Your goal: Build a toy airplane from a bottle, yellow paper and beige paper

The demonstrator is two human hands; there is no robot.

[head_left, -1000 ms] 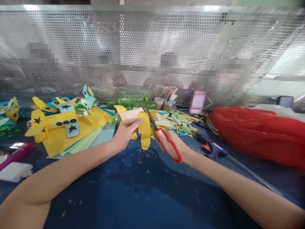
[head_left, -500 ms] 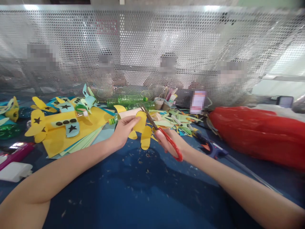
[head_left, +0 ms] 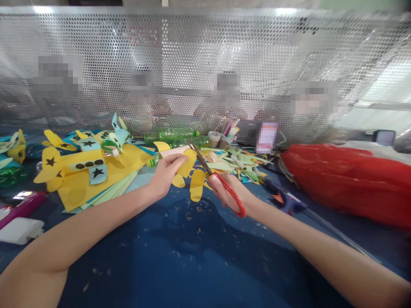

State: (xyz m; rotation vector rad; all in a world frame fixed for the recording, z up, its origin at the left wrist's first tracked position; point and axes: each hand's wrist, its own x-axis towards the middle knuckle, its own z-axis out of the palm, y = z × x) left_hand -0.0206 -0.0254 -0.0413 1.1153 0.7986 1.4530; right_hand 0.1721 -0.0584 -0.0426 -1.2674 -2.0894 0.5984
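Left hand [head_left: 166,175]: grip pinching yellow card [head_left: 189,161], held above the blue counter [head_left: 180,269]. Right hand [head_left: 229,191]: grip wrapped round red-handled scissors [head_left: 205,166], blades just beside the card's right edge, contact unclear. Yellow cutouts [head_left: 196,185] just below the card. Glue gun [head_left: 290,202] right of the scissors, near a red bag [head_left: 346,186].

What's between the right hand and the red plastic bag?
In the head view, a blue glue gun lies between the right hand and the red bag, with paper scraps farther back.
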